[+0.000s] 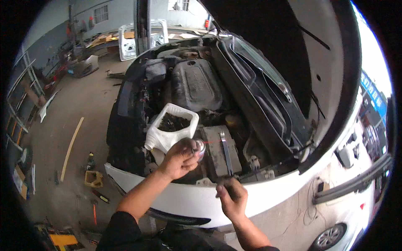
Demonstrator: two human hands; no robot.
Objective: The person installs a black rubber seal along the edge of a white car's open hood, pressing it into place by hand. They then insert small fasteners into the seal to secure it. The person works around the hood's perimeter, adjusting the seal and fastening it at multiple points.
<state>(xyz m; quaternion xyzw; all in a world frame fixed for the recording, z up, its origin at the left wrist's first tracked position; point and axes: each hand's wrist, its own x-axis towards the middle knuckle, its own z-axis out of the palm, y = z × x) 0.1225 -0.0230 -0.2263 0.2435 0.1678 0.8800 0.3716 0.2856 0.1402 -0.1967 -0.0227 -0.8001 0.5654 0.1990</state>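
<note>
My left hand [181, 161] is closed round a small can [201, 149] with a silvery round end, held over the front of a car's engine bay. A thin red line, like a straw, runs rightward beside it. Just beyond stands a cut-open white plastic jug [167, 138] with small dark parts [173, 122] inside. My right hand [233, 195] is closed near the white front edge of the car; whatever its curled fingers hold is hidden. A flat metal bar tool [226, 152] with a forked far end lies on the grey car battery [214, 152].
A dark engine cover [197, 85] fills the bay's middle. The raised hood [324, 71] looms at the right. On the left floor are a yellow container [93, 179], a bottle [91, 160], a hammer [94, 211] and a long strip [72, 148]. Another white car [347, 234] stands lower right.
</note>
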